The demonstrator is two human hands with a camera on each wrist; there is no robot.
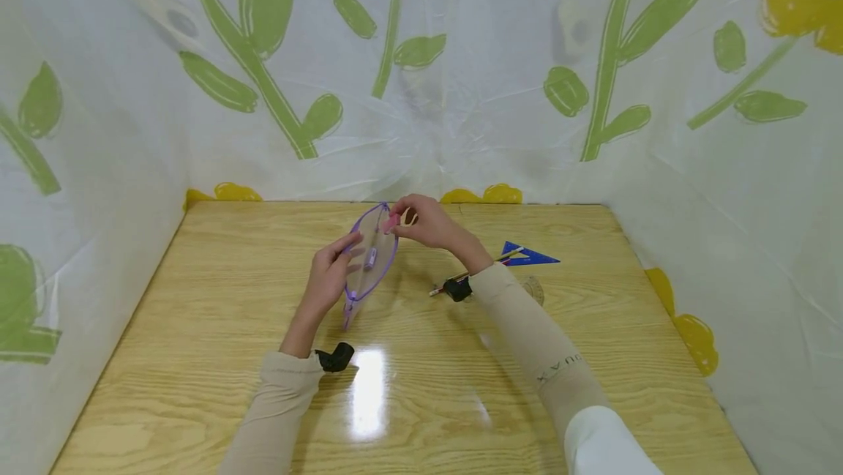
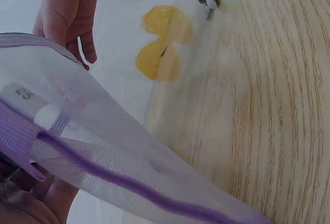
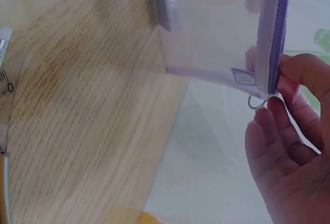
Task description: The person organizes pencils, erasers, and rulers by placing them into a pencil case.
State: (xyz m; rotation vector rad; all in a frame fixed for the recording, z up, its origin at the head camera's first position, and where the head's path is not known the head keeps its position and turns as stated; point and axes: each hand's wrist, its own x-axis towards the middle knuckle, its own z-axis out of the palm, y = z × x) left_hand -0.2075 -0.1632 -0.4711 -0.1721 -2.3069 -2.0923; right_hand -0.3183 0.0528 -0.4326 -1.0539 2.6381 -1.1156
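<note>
My left hand (image 1: 325, 275) holds a see-through mesh zip pouch (image 3: 211, 33) with purple trim, its mouth spread wide above the table. Inside the pouch lies a small light-purple block like an eraser (image 1: 372, 258). A small pink piece (image 1: 391, 223) is pinched between the thumb and fingers of my right hand (image 1: 428, 222), at the far end of the pouch's mouth. In the right wrist view that piece, mostly hidden, shows red beside the zipper corner. Mesh covers part of the left hand (image 2: 31, 201) in the left wrist view.
Right of the pouch, pencils (image 1: 440, 289) lie partly under the right forearm, against a blue set square (image 1: 536, 258). A clear protractor (image 1: 534, 289) is beside the right sleeve. White flowered sheeting (image 1: 435, 124) walls the wooden table (image 1: 217, 328) at the back and sides.
</note>
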